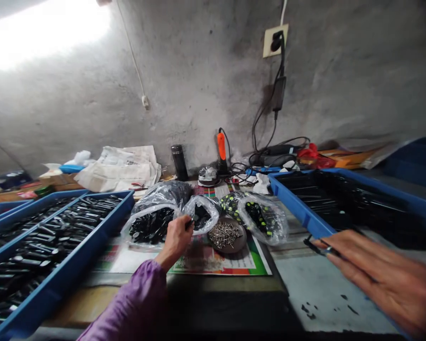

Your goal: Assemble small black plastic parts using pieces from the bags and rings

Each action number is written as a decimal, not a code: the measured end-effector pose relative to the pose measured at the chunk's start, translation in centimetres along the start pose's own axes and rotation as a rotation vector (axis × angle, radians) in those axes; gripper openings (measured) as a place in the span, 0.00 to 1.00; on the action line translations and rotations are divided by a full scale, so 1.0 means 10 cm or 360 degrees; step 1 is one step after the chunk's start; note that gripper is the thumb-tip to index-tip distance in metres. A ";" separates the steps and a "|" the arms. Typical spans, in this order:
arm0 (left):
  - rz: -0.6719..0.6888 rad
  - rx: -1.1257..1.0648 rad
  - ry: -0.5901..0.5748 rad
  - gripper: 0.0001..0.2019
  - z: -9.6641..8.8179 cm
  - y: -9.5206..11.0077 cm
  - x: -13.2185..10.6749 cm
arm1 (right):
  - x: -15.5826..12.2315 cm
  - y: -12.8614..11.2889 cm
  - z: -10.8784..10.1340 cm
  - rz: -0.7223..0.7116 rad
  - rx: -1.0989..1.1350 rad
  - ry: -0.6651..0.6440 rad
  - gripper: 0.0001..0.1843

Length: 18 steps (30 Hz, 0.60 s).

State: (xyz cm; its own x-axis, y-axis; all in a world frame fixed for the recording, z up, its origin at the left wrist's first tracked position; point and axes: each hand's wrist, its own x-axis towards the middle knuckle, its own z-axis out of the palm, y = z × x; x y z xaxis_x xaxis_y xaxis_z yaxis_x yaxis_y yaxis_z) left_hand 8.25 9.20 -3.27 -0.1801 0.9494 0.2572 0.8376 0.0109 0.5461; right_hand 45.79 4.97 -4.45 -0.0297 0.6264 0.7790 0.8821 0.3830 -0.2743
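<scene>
head view: a small black part (pixel 189 224) is pinched by the left hand (pixel 175 239) at the mouth of a clear bag (pixel 209 214), light and stiff, best taken at its end by the fingertips, while the grip of the blurred right hand (pixel 383 279) cannot be told.
</scene>
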 end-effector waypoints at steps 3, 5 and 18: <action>0.0053 0.0226 -0.0085 0.07 0.09 0.01 0.09 | -0.10 -0.10 0.12 -0.0037 0.0009 -0.0040 0.19; 0.0076 0.0328 -0.0131 0.07 0.15 0.00 0.14 | -0.17 -0.09 0.21 -0.0154 0.0045 -0.0091 0.19; -0.0021 0.0647 -0.0323 0.11 0.34 0.11 0.38 | -0.40 -0.27 0.31 -0.0079 0.0564 -0.0707 0.20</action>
State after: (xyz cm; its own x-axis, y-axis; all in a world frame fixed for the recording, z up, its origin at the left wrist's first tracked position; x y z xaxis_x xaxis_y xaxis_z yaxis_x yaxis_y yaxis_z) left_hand 10.22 13.90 -4.40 -0.1213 0.9903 0.0683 0.9777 0.1074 0.1803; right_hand 42.07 3.53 -8.61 -0.3296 0.7978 0.5048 0.6654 0.5756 -0.4753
